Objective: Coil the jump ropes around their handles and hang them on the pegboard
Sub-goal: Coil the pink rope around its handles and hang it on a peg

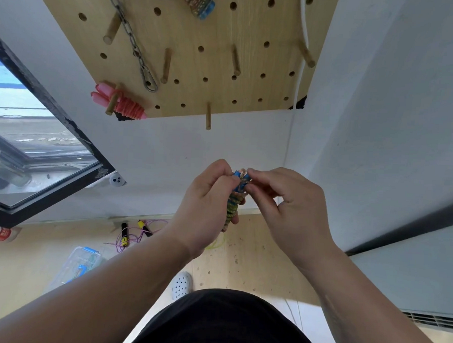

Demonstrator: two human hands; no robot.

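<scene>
My left hand (207, 207) grips a jump rope bundle (234, 203) with blue handles and multicoloured cord wound round them. My right hand (284, 203) pinches the bundle's top end at the blue handle tips. Both hands hold it in front of the white wall, below the wooden pegboard (189, 51). On the pegboard hang a coiled pink jump rope (121, 101) at the lower left and a coiled blue-handled rope (199, 2) at the top. A loose purple rope with black and yellow handles (133, 233) lies on the floor.
Several bare wooden pegs stick out of the board, one at its lower edge (208, 116). A metal chain with a hook (137, 51) hangs on the board. A clear plastic box (80, 267) lies on the floor, and a window (33, 140) is at the left.
</scene>
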